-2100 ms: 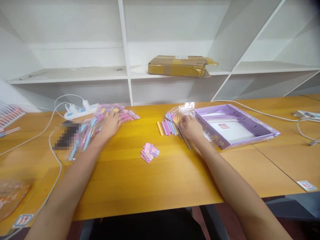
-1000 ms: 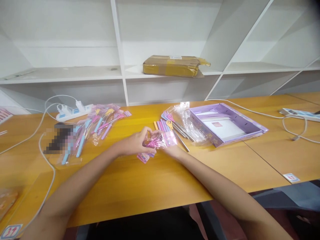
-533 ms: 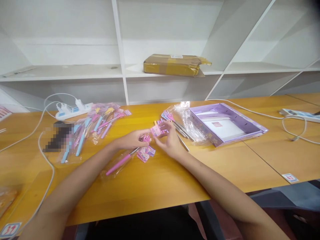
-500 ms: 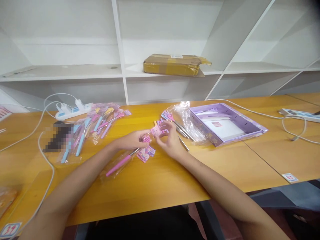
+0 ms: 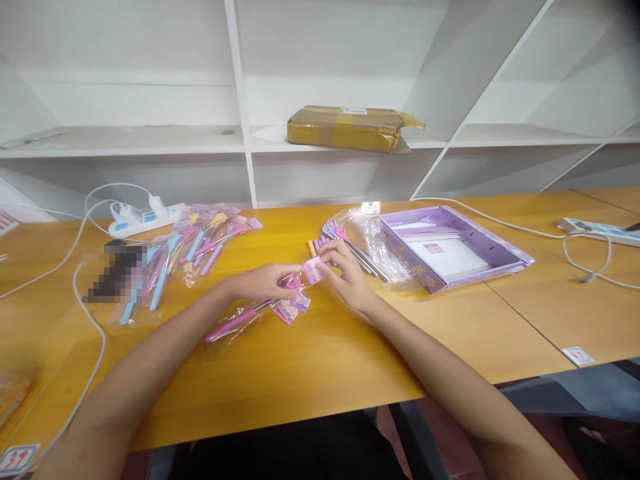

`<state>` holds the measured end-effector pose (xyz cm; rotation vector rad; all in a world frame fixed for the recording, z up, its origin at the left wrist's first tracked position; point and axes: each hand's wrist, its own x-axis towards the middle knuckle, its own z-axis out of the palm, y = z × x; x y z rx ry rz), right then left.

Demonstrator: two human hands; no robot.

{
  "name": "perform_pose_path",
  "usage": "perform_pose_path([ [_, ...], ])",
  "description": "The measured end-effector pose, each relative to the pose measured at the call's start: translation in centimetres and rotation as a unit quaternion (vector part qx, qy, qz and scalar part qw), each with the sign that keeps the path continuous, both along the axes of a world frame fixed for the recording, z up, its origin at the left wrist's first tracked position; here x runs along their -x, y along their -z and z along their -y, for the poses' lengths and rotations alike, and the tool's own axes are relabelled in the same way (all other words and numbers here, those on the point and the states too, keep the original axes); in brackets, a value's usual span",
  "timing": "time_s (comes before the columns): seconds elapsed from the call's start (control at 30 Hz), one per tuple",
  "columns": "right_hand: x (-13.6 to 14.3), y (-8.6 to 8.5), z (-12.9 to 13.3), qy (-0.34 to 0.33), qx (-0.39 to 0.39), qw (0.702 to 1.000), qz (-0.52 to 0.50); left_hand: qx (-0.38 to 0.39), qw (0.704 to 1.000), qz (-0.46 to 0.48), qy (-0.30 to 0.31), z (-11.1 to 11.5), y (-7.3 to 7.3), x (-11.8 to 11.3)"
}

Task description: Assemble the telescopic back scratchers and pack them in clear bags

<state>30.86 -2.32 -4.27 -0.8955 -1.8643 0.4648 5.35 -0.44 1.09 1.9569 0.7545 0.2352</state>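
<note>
The scratcher (image 5: 233, 325), pink and inside a clear bag (image 5: 243, 331), lies aslant before me, well to the left of the purple box (image 5: 485, 241) and a little closer to me than it, its hand-shaped end toward the box. Behind the box stands the white shelf (image 5: 150, 140). The wooden table (image 5: 350, 373) spreads under the box and out to both sides. A taped carton (image 5: 345, 130) sits on the shelf, behind the box and to its left. A pile of bagged scratchers (image 5: 195, 247) lies far left of the box, and the white power strip (image 5: 145, 221) rests just behind that pile. Crumpled plastic (image 5: 377, 247) lies just beside the box's left side.

My left hand (image 5: 265, 280), well left of the box, is clamped on the scratcher's hand-shaped end, bag and all. My right hand (image 5: 343, 270) is nearer the box, thumb and fingers together. Metal rods (image 5: 369, 262) lie left of the box, next to the plastic; short coloured handles (image 5: 313, 249) lie farther left, partly hidden by my fingers. Pink cards (image 5: 287, 312) overlap left of the box, near the scratcher. Between my hands, left of the box, I pinch the pink tag (image 5: 313, 270) by its edge.
</note>
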Motion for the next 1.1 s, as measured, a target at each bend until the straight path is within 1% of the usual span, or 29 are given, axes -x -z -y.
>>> perform_pose_path([
  [0.03, 0.2, 0.1, 0.0, 0.01, 0.001, 1.0, -0.01, 0.001, 1.0, -0.02, 0.006, -0.1, -0.2, 0.2],
  [0.1, 0.5, 0.5, -0.3, 0.069, -0.011, 0.996, -0.049, 0.013, 0.997, -0.075, 0.019, -0.4, -0.9, 1.1],
  [0.17, 0.5, 0.9, -0.6, 0.139, -0.02, 0.986, -0.092, 0.036, 0.991, -0.125, 0.025, -0.8, -1.9, 2.6],
  [0.2, 0.4, 1.1, -0.8, 0.158, -0.02, 0.982, -0.101, 0.039, 0.989, -0.139, 0.025, -1.1, -2.5, 3.5],
  [0.23, 0.3, 1.3, -0.9, 0.154, -0.014, 0.984, -0.094, 0.037, 0.989, -0.143, 0.02, -1.3, -3.1, 4.3],
  [0.27, 0.3, 1.5, -0.9, 0.125, -0.001, 0.99, -0.067, 0.03, 0.99, -0.136, 0.008, -1.5, -3.6, 5.0],
  [0.33, 0.3, 1.7, -0.8, 0.034, 0.041, 0.998, 0.019, 0.021, 0.993, -0.11, -0.024, -1.8, -4.2, 5.9],
  [0.4, 0.7, 1.7, -0.4, -0.025, 0.08, 0.994, 0.073, 0.017, 0.995, -0.085, -0.043, -1.8, -4.3, 5.9],
  [0.43, 1.0, 1.6, -0.2, -0.046, 0.095, 0.992, 0.075, 0.012, 0.996, -0.075, -0.043, -1.8, -4.0, 5.5],
  [0.5, 1.9, 0.9, 0.4, -0.09, 0.123, 0.988, 0.037, -0.005, 0.998, -0.054, -0.03, -1.5, -3.2, 4.2],
  [0.57, 2.7, -0.4, 1.1, -0.133, 0.152, 0.979, 0.002, 0.0, 0.999, -0.033, -0.001, -1.1, -2.1, 2.9],
  [0.6, 3.0, -1.3, 1.3, -0.136, 0.157, 0.978, -0.003, 0.023, 0.999, -0.023, 0.022, -0.8, -1.6, 2.3],
  [0.63, 3.2, -2.3, 1.6, -0.119, 0.149, 0.982, -0.005, 0.059, 0.997, -0.015, 0.049, -0.6, -1.1, 1.9],
  [0.67, 3.1, -3.4, 1.7, -0.082, 0.127, 0.988, -0.011, 0.1, 0.992, -0.007, 0.078, -0.4, -0.6, 1.6],
  [0.73, 2.5, -5.8, 1.8, 0.006, 0.057, 0.998, -0.029, 0.174, 0.976, 0.008, 0.128, -0.2, 0.1, 1.5],
  [0.8, 1.3, -7.9, 1.6, 0.061, -0.002, 0.998, -0.035, 0.216, 0.964, 0.016, 0.156, -0.2, 0.6, 1.7],
  [0.87, 0.3, -9.2, 1.2, 0.094, -0.043, 0.993, -0.059, 0.232, 0.958, 0.02, 0.168, -0.4, 1.1, 2.0],
  [0.93, -0.2, -9.4, 0.8, 0.119, -0.065, 0.982, -0.128, 0.237, 0.958, 0.028, 0.16, -0.6, 1.6, 2.2],
  [0.97, -0.1, -9.2, 0.7, 0.116, -0.058, 0.979, -0.159, 0.239, 0.958, 0.035, 0.153, -0.6, 1.8, 2.2],
  [1.0, 0.0, -8.9, 0.6, 0.091, -0.036, 0.981, -0.169, 0.242, 0.958, 0.041, 0.146, -0.7, 2.0, 2.2],
  [1.07, 0.1, -8.6, 0.3, 0.015, 0.02, 0.988, -0.154, 0.251, 0.957, 0.042, 0.141, -0.7, 2.3, 2.1],
  [1.1, -0.3, -8.7, 0.1, -0.005, 0.032, 0.987, -0.156, 0.253, 0.956, 0.036, 0.141, -0.7, 2.3, 2.2],
])
